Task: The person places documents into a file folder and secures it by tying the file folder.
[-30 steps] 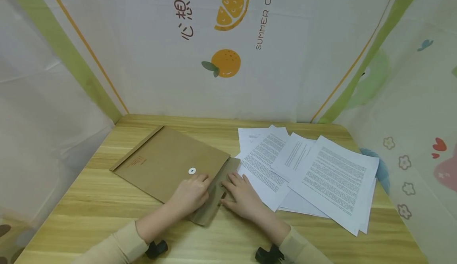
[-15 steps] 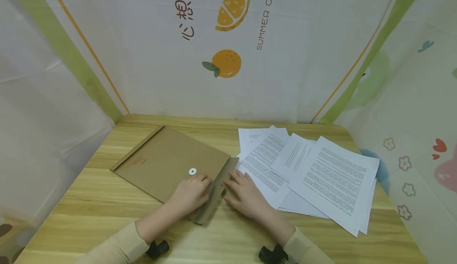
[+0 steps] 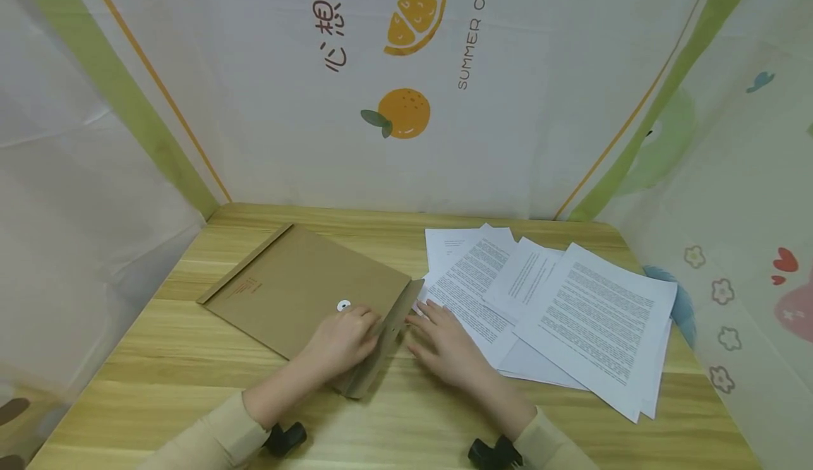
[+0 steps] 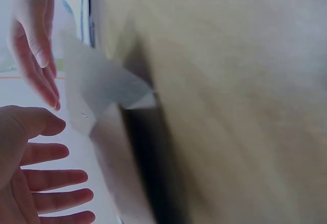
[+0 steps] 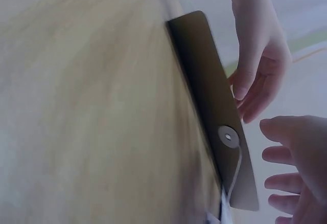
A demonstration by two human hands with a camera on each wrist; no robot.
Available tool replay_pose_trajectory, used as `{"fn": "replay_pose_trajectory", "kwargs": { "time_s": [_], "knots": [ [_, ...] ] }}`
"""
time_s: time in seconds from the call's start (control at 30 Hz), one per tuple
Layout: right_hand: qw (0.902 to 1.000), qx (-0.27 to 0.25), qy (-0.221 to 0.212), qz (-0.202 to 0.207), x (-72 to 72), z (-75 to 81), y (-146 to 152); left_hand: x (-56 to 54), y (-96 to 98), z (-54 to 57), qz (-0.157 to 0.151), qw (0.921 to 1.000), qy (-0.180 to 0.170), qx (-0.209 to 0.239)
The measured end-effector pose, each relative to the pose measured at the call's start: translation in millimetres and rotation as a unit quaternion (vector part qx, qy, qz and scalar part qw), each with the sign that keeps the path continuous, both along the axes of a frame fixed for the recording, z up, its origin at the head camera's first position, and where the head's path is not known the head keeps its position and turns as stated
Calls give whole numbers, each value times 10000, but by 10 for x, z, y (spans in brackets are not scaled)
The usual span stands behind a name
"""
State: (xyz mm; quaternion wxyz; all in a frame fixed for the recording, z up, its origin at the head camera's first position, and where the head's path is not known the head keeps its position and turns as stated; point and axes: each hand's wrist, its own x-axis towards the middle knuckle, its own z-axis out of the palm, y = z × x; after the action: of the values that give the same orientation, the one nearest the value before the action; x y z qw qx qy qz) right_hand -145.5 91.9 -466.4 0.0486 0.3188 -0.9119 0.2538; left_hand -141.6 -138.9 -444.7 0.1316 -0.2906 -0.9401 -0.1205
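Note:
A brown kraft document envelope (image 3: 286, 272) lies aslant on the wooden table, with a white button (image 3: 344, 305) on its front. Its flap (image 3: 387, 339) tilts up along the right side. On the flap's outer face, the right wrist view shows a second white button (image 5: 228, 136) with a string (image 5: 236, 172). My left hand (image 3: 343, 339) is over the envelope beside the flap's fold, fingers loosely bent. Just right of the flap is my right hand (image 3: 447, 343), its fingers extended and relaxed, a small gap from the flap's edge. Neither hand grips anything.
Several printed sheets (image 3: 591, 322) lie overlapping on the right of the table (image 3: 406, 428). One printed page (image 3: 473, 293) reaches close to the right fingertips and the flap. A white printed cloth (image 3: 267, 117) hangs behind the table and at both sides.
My right hand has drawn back slightly to the right, away from the flap. The flap has lifted from lying flatter to a steeper tilt. My left hand has stayed nearly in place.

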Motion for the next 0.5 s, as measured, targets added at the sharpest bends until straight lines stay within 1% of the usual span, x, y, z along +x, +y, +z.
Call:
{"fn": "replay_pose_trajectory", "kwargs": {
  "time_s": [0.13, 0.3, 0.37, 0.5],
  "knots": [
    [9985, -365, -293, -297, 10, 89, 95, -42, 65, 72, 90, 9996, -178, 203],
    [9927, -722, -652, -715, 6, 219, 279, -93, 176, 203, 150, 9976, -452, 512],
    [9898, -883, -706, -871, -11, 252, 373, -121, 229, 250, 166, 9959, -577, 676],
    [9845, -1099, -644, -1205, -52, 310, 587, -187, 361, 318, 175, 9912, -841, 1009]
  ]
}}
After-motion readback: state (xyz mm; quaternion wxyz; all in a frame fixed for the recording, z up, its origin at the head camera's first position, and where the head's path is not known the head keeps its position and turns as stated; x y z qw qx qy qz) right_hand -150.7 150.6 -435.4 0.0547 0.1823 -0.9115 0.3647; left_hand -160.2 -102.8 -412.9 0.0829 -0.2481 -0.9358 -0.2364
